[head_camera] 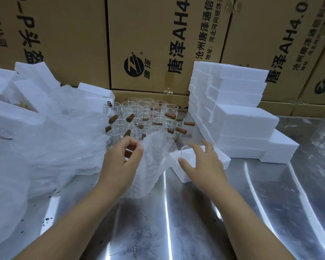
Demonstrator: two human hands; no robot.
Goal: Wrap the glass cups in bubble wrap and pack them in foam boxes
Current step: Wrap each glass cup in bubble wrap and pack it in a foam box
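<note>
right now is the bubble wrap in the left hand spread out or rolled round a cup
Spread out. The left hand pinches the bubble wrap by its top edge and the sheet hangs loose to the table.

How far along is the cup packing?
Done: foam boxes stacked at right, contents unseen. In hand: left hand pinches a bubble wrap sheet; right hand is at a glass cup by a single foam box, grip unclear. Left: the cluster of unwrapped cups behind.
</note>
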